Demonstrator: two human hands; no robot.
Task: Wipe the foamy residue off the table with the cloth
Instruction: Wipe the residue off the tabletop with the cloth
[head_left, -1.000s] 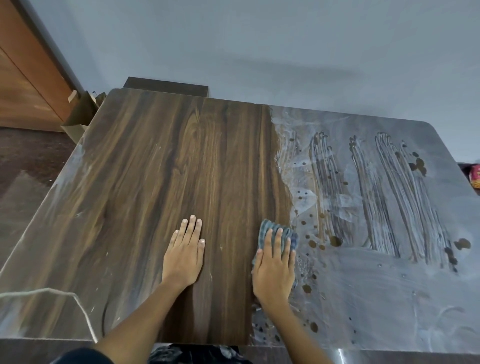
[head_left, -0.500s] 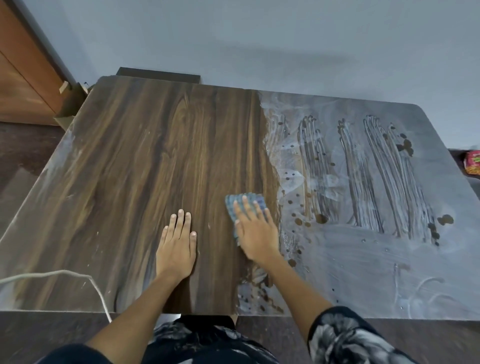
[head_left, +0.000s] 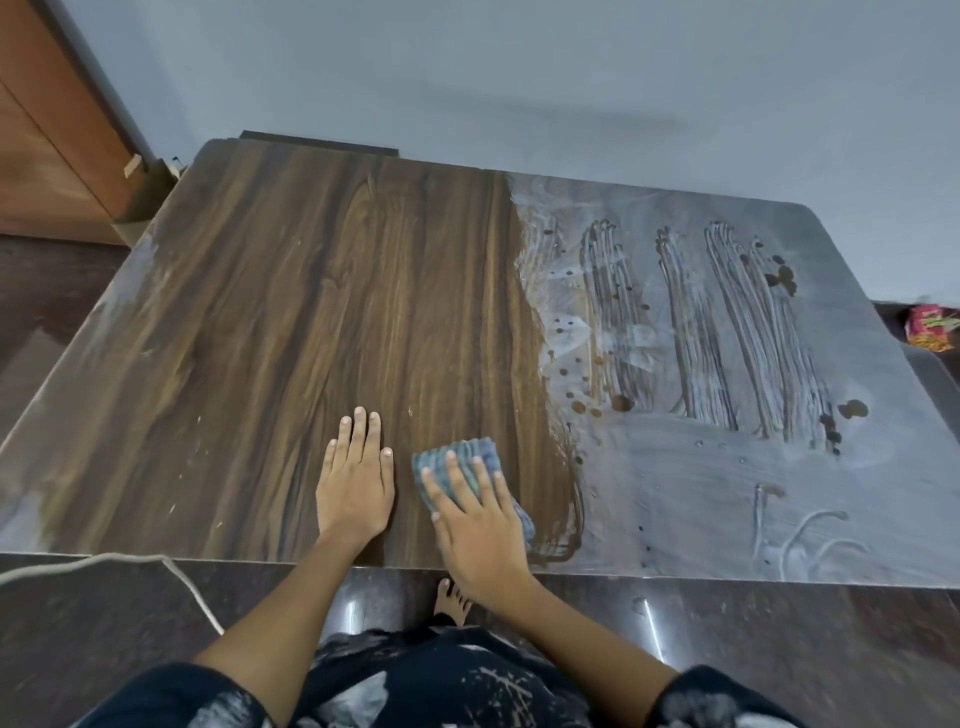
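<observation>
A dark wood-grain table (head_left: 260, 322) fills the view. Its right half carries a whitish foamy residue (head_left: 727, 467) streaked with finger tracks and dark spots; the left half shows bare wood. A folded blue-grey cloth (head_left: 457, 457) lies near the front edge, just left of the foam's border. My right hand (head_left: 480, 525) presses flat on the cloth with fingers spread and straight, covering most of it. My left hand (head_left: 356, 483) rests flat on the bare wood beside it, fingers straight and together.
A white cord (head_left: 104, 564) runs across the dark floor at the front left. A wooden door (head_left: 41, 130) stands at the far left, a grey wall behind the table. A pink packet (head_left: 932, 327) lies beyond the right edge. A bare foot (head_left: 452, 603) shows under the front edge.
My right hand has dragged the cloth leftward and toward the front edge, out of the foam onto bare wood, leaving a wiped strip. The left hand stays planted.
</observation>
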